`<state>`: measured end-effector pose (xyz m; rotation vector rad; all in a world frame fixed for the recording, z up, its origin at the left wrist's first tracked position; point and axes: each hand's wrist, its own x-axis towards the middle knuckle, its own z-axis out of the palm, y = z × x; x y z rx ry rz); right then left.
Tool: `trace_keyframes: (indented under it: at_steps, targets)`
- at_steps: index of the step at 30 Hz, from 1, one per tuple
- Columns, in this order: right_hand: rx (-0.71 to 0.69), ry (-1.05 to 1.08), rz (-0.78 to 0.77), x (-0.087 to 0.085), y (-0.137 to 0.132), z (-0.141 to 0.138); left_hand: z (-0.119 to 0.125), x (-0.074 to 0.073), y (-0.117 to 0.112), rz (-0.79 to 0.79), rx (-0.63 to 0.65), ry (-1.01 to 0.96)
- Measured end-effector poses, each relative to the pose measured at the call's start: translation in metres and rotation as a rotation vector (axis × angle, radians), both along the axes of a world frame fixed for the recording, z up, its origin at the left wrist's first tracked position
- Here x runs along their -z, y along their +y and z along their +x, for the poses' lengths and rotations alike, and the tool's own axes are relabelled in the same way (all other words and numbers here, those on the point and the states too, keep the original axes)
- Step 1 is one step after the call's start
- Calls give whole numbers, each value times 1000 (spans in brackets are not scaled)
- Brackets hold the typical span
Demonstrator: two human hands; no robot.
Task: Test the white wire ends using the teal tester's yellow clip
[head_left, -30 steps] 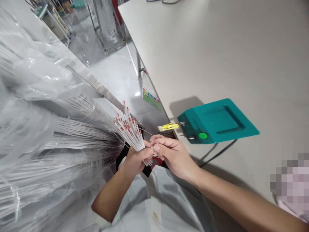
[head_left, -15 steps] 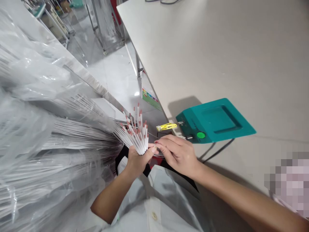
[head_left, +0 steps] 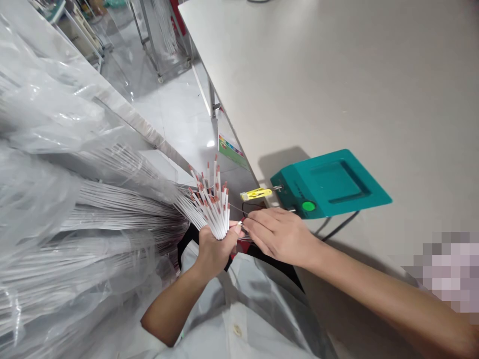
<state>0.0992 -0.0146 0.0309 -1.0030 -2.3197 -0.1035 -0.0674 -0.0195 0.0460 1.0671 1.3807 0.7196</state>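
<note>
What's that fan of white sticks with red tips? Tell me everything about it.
The bundle is many thin white strands, each with a reddish tip, splayed upward like a fan. The left hand grips its base in a fist, and the right hand touches it beside the left thumb. It is held just off the edge of the table.

Teal box [head_left: 337,182] on table [head_left: 337,75], yellow clip [head_left: 256,194], plastic-wrapped bundles [head_left: 75,199]
</note>
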Motion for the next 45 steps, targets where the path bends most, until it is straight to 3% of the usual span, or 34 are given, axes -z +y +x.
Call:
trace_keyframes:
  at_steps: [5, 8, 11, 17, 22, 26, 36, 45]
  targets:
    - [136, 393, -470, -6, -10, -2, -2, 4, 1, 20, -89, -47]
    - [180, 557, -584, -9, -9, -7, -1, 0, 2, 26, -40, -44]
    - [113, 507, -539, -8, -5, -11, 0, -4, 3, 19, 32, -29]
    - [95, -30, -23, -6, -2, -5, 4, 2, 3, -73, 1, -75]
    - [169, -190, 105, -22, 4, 13, 3, 7, 9, -41, -84, -104]
    - [303, -369, 11, -33, 17, 24, 3, 11, 18, 27, -30, -147]
    - [216, -491, -198, -40, 45, 35, 15, 20, 31, 7, -28, -227]
    - [142, -462, -155, -32, 51, 39, 26, 17, 35, -30, -126, -112]
